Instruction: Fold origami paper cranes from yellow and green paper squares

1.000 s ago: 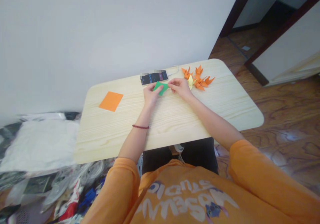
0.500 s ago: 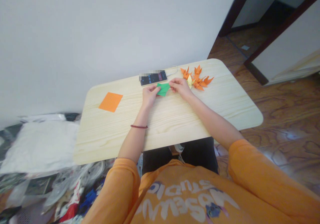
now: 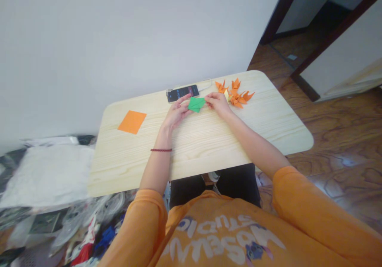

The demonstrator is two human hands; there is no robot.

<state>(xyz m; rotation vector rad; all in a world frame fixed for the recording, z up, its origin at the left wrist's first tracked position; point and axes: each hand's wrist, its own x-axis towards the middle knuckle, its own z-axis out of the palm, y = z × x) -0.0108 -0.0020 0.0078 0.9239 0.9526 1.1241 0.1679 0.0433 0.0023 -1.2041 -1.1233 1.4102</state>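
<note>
We find the right hand (image 3: 217,104) pinching the right corner of a folded green paper (image 3: 196,104), held near the far edge of the tabletop (image 3: 209,147), just in front of a phone (image 3: 182,93). The left hand (image 3: 175,114) is open, fingers extended at the paper's left side. Orange paper cranes (image 3: 235,96) lie just beyond the right hand; an orange sheet (image 3: 131,121) lies toward the left edge.
</note>
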